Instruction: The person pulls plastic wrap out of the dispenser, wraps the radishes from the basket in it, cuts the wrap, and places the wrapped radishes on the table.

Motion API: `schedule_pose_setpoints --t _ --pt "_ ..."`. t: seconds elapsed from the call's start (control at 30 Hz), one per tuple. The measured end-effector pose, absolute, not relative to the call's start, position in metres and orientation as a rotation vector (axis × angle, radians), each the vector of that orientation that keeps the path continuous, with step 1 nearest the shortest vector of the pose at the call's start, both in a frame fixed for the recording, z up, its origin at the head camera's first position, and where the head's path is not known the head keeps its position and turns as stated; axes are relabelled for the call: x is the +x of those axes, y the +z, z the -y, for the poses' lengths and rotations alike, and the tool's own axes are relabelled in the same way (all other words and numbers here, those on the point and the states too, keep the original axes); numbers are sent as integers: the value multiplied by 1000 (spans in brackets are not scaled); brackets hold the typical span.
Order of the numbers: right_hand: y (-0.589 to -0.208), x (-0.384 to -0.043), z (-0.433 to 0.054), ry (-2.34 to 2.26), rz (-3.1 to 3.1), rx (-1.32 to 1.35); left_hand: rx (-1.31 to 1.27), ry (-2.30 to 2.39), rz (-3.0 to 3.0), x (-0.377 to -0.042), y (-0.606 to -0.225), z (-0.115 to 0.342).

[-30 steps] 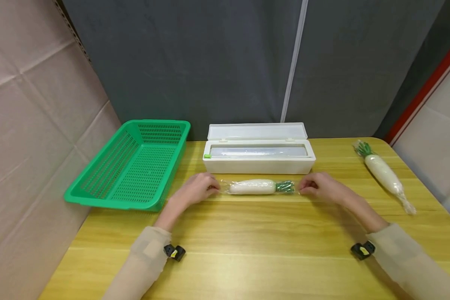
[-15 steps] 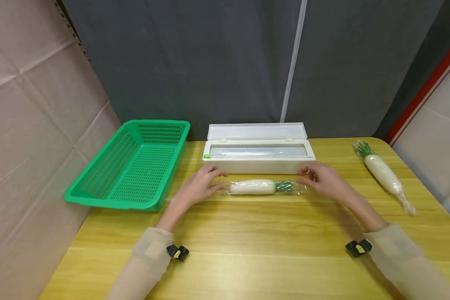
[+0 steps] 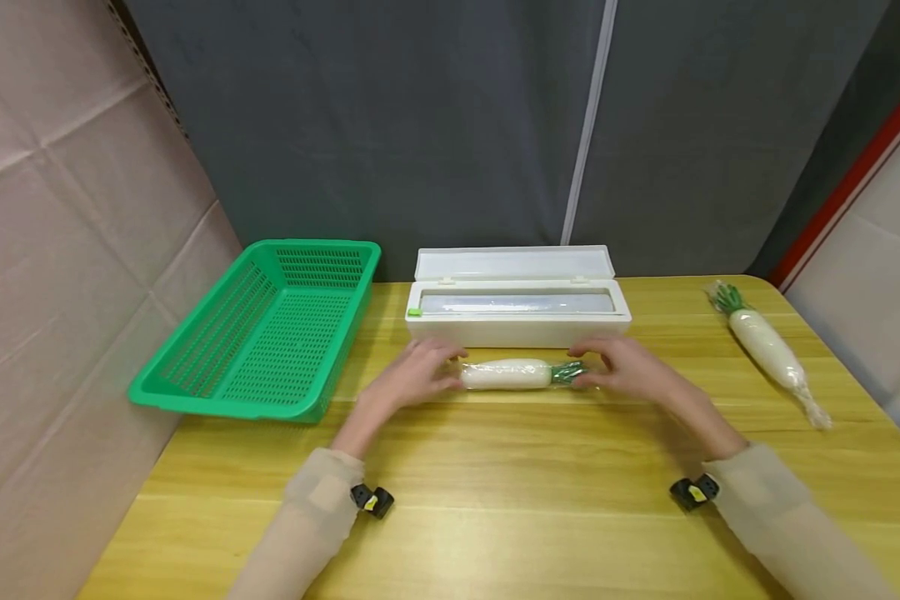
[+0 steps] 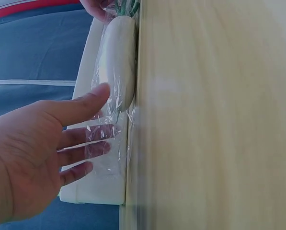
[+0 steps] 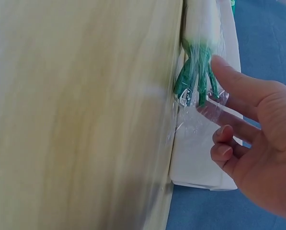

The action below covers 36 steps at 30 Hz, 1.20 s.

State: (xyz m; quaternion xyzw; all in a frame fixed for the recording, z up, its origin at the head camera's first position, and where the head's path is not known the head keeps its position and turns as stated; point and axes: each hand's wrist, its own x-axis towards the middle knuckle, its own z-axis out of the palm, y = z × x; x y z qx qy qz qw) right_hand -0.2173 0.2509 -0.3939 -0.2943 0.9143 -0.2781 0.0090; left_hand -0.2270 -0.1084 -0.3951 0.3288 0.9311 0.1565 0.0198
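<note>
A white radish with green leaves lies crosswise on the table, wrapped in clear plastic film. At its left end is my left hand, thumb in front and fingers extended behind the loose film. My right hand is at the leafy end, thumb and forefinger apart on either side of the film. In the right wrist view, the last two fingers of that hand are bent. Neither hand visibly pinches the radish. Just behind it stands a white film dispenser box with its lid raised.
A green basket stands at the left of the wooden table. On the far right lies a second wrapped radish, its film twisted at the near end. A dark curtain hangs behind the table.
Both hands first pinched the film's ends, then their fingers spread. They have since moved inward, closer to the radish, while the radish stayed in place.
</note>
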Motion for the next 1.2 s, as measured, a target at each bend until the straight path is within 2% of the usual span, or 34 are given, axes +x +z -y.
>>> schedule_pose_setpoints --t 0.67,1.2 --pt "-398 -220 -244 -736 -2833 -912 1015 398 -2833 -231 -402 98" --pt "-372 -213 -257 -1156 -2716 -939 1003 802 -2695 -226 -373 117"
